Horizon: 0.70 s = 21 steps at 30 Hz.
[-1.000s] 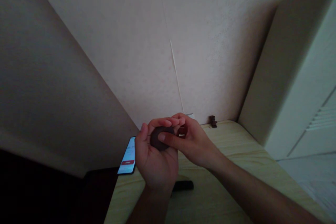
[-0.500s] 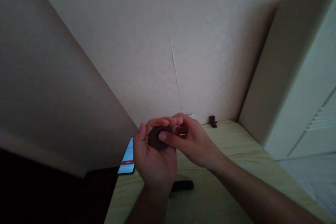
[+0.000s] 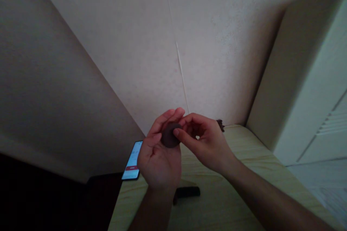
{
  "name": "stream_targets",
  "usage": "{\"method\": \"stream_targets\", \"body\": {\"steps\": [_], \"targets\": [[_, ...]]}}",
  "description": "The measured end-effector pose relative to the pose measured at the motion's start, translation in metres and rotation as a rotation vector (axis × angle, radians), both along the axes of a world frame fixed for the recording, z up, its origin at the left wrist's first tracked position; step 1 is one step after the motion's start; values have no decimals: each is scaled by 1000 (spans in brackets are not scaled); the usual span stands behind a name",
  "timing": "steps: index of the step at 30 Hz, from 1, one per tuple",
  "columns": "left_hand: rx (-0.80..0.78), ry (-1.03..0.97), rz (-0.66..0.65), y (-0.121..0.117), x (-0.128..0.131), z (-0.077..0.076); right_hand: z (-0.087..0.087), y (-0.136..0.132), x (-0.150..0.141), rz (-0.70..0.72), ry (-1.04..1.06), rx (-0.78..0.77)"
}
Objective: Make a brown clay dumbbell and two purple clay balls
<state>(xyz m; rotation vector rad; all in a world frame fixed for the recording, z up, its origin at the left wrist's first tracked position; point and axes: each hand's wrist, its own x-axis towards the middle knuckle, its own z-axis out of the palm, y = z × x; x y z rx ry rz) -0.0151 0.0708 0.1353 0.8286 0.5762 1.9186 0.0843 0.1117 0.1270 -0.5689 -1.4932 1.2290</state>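
Note:
A dark brown, rounded, flattened lump point(image 3: 170, 136) with a smooth surface lies between my two hands, above the table; its material I cannot tell for sure. My left hand point(image 3: 161, 155) is palm up beneath it, fingers curved around its far and left sides. From the right, my right hand point(image 3: 207, 140) pinches its edge, the thumb on top and the curled fingers behind. Below my left wrist, a dark bar-shaped object point(image 3: 188, 191) rests on the table.
The light wood-grain table point(image 3: 217, 198) stands against a pale wall point(image 3: 135, 43). A phone with a lit screen point(image 3: 132, 162) lies at its left edge. Behind my right hand a small dark brown piece point(image 3: 221, 125) sits near the wall. A white cabinet point(image 3: 306, 79) rises at the right.
The brown lump has shifted slightly right and up. My left fingers have straightened upward, and my right thumb has moved from the lump's middle to its right edge.

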Motion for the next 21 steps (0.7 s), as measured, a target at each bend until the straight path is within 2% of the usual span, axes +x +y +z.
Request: {"method": "stream_targets", "body": {"steps": [4,8,10,12,17,21], "targets": [[-122,3,-69,4,2,3,2,4,5,-55,-85,91],[-129,-8,-3,8,7,1,-4,5,1,-268,-123,186],[-105,-35,29,8,8,0,-7,4,-2,-325,-103,159],[-91,-57,51,7,8,0,-9,3,-6,-284,-81,71],[-82,-88,55,5,8,3,-11,0,-12,-16,30,-123],[-77,-80,43,3,11,5,-9,0,-12,54,78,-196]]}}
